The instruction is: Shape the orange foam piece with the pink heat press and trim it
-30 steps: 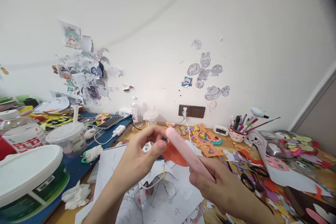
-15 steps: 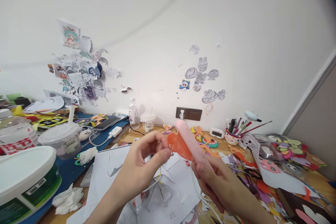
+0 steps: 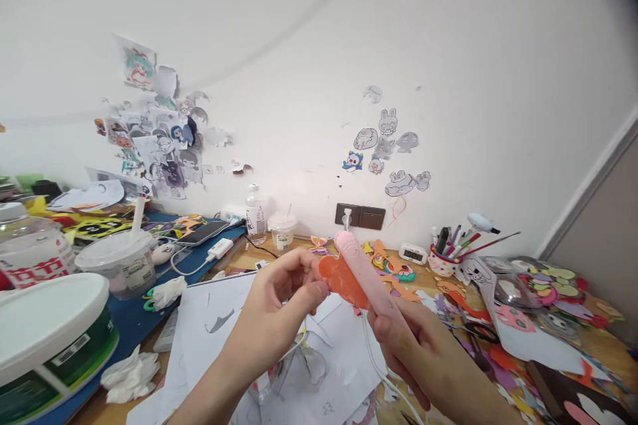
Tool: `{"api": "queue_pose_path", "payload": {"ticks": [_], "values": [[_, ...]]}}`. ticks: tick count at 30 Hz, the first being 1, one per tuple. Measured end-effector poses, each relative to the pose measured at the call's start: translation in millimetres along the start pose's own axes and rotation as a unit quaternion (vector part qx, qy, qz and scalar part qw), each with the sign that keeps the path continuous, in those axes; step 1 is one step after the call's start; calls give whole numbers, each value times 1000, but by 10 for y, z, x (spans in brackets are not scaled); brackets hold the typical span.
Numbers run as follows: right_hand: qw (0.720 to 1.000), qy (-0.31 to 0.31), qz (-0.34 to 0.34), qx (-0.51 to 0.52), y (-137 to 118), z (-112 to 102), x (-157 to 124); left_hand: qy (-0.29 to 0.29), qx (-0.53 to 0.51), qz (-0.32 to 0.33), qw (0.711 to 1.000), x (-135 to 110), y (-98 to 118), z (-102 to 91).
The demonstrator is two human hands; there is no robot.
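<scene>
My left hand (image 3: 279, 312) pinches the edge of an orange cut-out shape (image 3: 343, 279) between thumb and fingers, held up above the desk. My right hand (image 3: 423, 358) grips a pink pen-shaped tool (image 3: 361, 269) whose tip lies across the orange shape. A white cord (image 3: 373, 358) trails down from the tool. Under both hands lie white paper sheets (image 3: 219, 325) with holes cut in them.
A white tub with a green label (image 3: 50, 339), a lidded drink cup (image 3: 122, 262) and a phone (image 3: 202, 232) stand left. A small bottle (image 3: 256, 214), a wall socket (image 3: 361, 216), a clock (image 3: 413, 254), a pen pot (image 3: 446, 259) and several coloured cut-outs (image 3: 548, 285) crowd the back and right.
Both hands lifted the orange shape and the pink tool slightly and turned them; the tool's tip now points up toward the socket. The view shifted a little.
</scene>
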State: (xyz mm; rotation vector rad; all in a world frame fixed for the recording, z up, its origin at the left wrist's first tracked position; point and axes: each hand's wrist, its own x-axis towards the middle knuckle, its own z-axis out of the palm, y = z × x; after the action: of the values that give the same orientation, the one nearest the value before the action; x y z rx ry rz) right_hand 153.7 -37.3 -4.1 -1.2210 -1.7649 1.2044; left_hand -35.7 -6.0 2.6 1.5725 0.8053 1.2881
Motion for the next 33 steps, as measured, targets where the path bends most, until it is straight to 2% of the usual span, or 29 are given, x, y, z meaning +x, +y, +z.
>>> {"api": "queue_pose_path", "payload": {"ticks": [4, 10, 15, 19, 21, 26, 29, 33], "values": [[1000, 7, 8, -6, 5, 6, -4, 26, 14, 11, 1000, -15, -31, 19], [1000, 3, -10, 9, 27, 17, -3, 159, 90, 100, 978, -53, -77, 127], [1000, 7, -22, -5, 12, 21, -4, 193, 104, 138, 966, -71, -113, 209], [999, 13, -38, -17, -6, 30, -6, 236, 119, 193, 945, -100, -153, 259], [999, 10, -31, -11, -15, 35, -8, 244, 133, 225, 934, -108, -181, 268], [999, -15, -44, -4, -14, 31, -12, 219, 159, 301, 914, -100, -251, 263], [999, -12, -49, -7, 8, 28, -14, 237, 146, 288, 916, -96, -242, 277], [999, -13, -49, -10, 55, 22, -9, 253, 114, 222, 935, -104, -185, 282]]}}
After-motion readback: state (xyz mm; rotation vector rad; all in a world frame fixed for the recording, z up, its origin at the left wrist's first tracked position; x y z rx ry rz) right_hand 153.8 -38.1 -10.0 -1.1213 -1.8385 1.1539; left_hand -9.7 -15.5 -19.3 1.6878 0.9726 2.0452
